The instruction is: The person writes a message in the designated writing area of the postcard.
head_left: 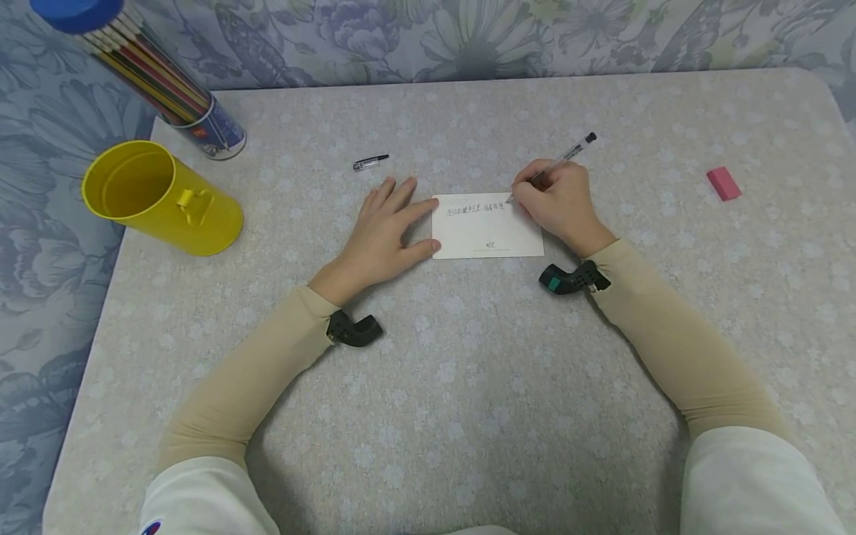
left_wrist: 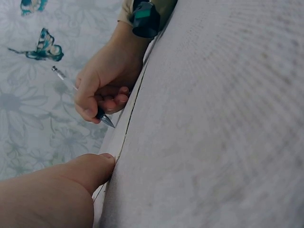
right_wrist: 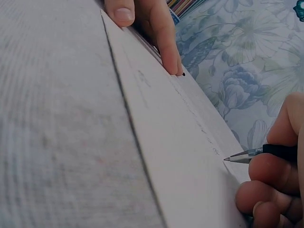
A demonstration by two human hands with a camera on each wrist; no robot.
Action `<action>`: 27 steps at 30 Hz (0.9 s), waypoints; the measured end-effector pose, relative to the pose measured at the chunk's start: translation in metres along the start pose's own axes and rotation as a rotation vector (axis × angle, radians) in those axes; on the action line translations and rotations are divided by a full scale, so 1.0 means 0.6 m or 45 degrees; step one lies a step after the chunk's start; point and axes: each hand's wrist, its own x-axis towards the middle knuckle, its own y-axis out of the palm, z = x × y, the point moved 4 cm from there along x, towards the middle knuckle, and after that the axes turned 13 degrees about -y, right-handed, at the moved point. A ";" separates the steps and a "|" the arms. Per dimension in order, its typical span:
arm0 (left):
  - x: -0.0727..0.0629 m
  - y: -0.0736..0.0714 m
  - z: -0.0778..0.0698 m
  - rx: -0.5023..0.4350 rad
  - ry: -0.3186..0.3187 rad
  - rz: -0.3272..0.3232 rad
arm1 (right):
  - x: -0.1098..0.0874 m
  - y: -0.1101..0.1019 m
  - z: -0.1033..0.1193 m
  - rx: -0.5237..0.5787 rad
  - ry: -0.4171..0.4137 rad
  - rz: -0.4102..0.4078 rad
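Observation:
A white card [head_left: 491, 232] lies on the table, with a line of handwriting along its top and a small mark near the bottom. My right hand [head_left: 558, 200] pinches a pen [head_left: 574, 151], tip at the end of the written line. In the right wrist view the metal tip of the pen [right_wrist: 240, 156] stands right by the last strokes. My left hand [head_left: 386, 236] lies with fingers spread, thumb and index fingertip on the card's left edge. The left wrist view has the thumb [left_wrist: 97, 166] at that edge, opposite the right hand [left_wrist: 107, 78].
Behind the left hand lies a pen cap [head_left: 371, 163]. A yellow mug [head_left: 200, 215] and a tube of colored pencils [head_left: 224, 134] stand at the left. A pink eraser [head_left: 724, 183] is at the right. Floral wallpaper [head_left: 481, 41] borders the table's far edge.

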 end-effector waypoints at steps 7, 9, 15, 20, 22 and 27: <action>0.000 0.000 -0.001 0.004 0.001 -0.004 | 0.000 0.000 -0.001 0.012 -0.016 0.015; 0.000 0.000 0.000 0.005 0.003 -0.004 | 0.000 0.000 -0.003 0.016 -0.019 0.018; 0.000 0.000 0.000 0.004 0.009 -0.009 | -0.001 0.001 -0.006 0.008 -0.021 0.013; 0.000 0.000 0.000 0.001 0.017 -0.017 | 0.000 0.001 -0.004 0.007 -0.028 0.006; 0.000 0.001 0.000 0.001 0.019 -0.019 | 0.000 0.002 -0.005 0.007 -0.025 0.007; 0.000 0.001 0.001 0.001 0.017 -0.016 | 0.000 0.001 -0.004 0.020 -0.016 0.007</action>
